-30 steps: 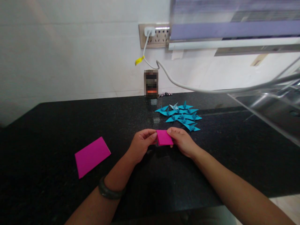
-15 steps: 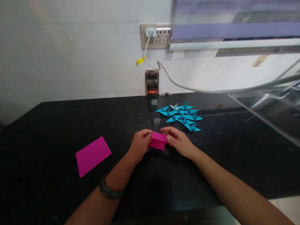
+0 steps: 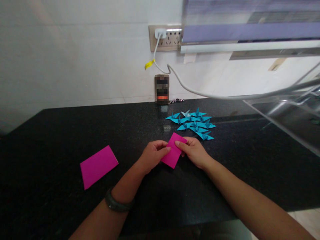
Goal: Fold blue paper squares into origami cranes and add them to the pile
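Both my hands hold a small folded magenta paper (image 3: 173,151) just above the black countertop (image 3: 50,133). My left hand (image 3: 153,155) pinches its left edge between thumb and fingers. My right hand (image 3: 193,151) grips its right side, with a finger lying across the top corner. The paper stands tilted, one corner pointing away from me. A dark bracelet (image 3: 117,203) circles my left wrist.
A stack of magenta paper (image 3: 98,166) lies flat to the left. Several blue paper cranes (image 3: 193,123) sit behind my hands. A small dark device (image 3: 161,89) leans on the wall under a socket strip (image 3: 165,38); its white cable (image 3: 200,93) runs right toward a metal sink (image 3: 287,113).
The magenta paper has been turned and flattened between my hands, from a squat folded shape to a tilted diamond. Both hands stayed in place at the middle of the counter.
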The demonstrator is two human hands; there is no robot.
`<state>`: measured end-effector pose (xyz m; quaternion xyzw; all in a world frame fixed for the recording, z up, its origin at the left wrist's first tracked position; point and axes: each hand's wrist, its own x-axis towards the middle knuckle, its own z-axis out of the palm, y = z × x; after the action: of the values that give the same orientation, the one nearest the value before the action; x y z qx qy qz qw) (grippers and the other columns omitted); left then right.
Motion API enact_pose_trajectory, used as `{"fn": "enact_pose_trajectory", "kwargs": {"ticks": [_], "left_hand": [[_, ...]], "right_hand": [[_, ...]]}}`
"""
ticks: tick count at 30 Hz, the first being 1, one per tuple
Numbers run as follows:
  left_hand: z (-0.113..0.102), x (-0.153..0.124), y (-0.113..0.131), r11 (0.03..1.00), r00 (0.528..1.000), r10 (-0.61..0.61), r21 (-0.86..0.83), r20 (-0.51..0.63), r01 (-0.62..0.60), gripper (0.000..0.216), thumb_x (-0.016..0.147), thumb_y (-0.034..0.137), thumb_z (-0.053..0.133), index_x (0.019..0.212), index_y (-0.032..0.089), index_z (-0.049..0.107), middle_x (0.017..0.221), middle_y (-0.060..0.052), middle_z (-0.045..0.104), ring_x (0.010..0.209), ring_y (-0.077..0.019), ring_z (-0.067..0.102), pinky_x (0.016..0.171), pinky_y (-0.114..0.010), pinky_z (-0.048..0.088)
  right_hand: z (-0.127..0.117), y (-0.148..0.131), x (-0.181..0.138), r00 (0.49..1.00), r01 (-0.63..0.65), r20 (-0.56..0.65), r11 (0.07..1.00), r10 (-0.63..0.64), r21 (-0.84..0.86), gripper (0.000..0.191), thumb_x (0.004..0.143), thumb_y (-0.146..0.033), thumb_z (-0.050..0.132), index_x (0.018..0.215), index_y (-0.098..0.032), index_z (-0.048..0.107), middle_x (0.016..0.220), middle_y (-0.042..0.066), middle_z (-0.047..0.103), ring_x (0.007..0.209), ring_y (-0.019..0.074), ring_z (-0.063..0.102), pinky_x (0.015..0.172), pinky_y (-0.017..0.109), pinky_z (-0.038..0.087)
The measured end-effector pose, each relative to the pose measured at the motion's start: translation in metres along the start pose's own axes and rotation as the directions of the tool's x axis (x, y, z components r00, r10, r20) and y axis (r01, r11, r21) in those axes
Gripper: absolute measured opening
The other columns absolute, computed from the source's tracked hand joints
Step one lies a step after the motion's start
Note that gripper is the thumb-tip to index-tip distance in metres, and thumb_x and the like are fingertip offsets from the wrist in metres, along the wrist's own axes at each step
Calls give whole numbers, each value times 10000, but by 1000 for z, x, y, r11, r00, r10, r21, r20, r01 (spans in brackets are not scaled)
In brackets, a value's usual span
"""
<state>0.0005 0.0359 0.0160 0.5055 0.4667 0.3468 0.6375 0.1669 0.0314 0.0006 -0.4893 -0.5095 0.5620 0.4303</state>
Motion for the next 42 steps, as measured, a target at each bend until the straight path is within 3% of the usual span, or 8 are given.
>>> {"fn": "enact_pose_trajectory", "kwargs": {"ticks": [5,12,17,22,26,30,38,42], "left_hand": [[-5,2,-3,998,1000,-17,-56,-8,16,152,654,262,670,745,141,676,641,-1,654,526,-93,518,542,-225,385],[-12,5,-5,997,998,-48,-57,40,50,198,644,258,677,797,136,703,704,-33,691,566,-115,557,571,-244,416],[-12,5,-5,975,990,-101,-189,103,119,230,632,219,679,842,127,708,741,-64,708,581,-125,587,577,-248,431],[-12,5,-3,950,979,-133,-261,158,171,224,632,162,661,846,116,712,737,-74,710,579,-115,595,576,-231,435],[-14,3,1,940,977,-142,-286,161,184,212,619,139,662,824,116,714,718,-64,704,559,-105,584,557,-221,430],[-16,3,4,927,976,-164,-316,143,202,209,601,120,671,806,111,713,731,-68,706,572,-110,591,566,-226,439],[-21,4,2,910,967,-199,-337,159,242,195,609,111,668,800,84,696,633,-62,679,486,-86,547,504,-208,410],[-22,4,3,905,965,-196,-347,176,247,169,618,96,654,782,80,696,629,-64,678,497,-90,556,501,-203,405]], "right_hand": [[-2,-1,0,1000,-1,-14,999,0,-42,301,685,-442,625,641,-146,596,527,-27,520,446,69,421,438,208,339],[-3,-4,3,997,32,-67,999,-33,-15,288,642,-352,661,847,-159,597,552,-45,560,431,67,463,440,202,383],[-2,0,2,998,62,-19,998,-62,-6,234,647,-346,655,756,-175,537,501,-61,523,434,81,498,426,194,382],[-4,2,-1,985,167,50,980,-163,-110,198,734,-301,589,887,-176,598,559,-40,557,456,83,485,455,207,383],[-10,-1,-1,908,415,183,863,-376,-287,214,797,-233,528,954,-220,672,801,26,652,702,135,588,664,276,464],[-18,-7,0,788,615,324,696,-524,-371,276,807,-144,504,969,-254,699,817,37,601,750,128,574,690,270,456],[-23,-11,-2,669,742,495,536,-554,-403,345,810,-85,495,1058,-250,669,880,52,599,799,123,560,696,257,458],[-24,-10,-2,655,753,524,529,-543,-392,353,808,-71,486,1065,-231,667,882,59,609,789,121,567,694,252,462]]}}
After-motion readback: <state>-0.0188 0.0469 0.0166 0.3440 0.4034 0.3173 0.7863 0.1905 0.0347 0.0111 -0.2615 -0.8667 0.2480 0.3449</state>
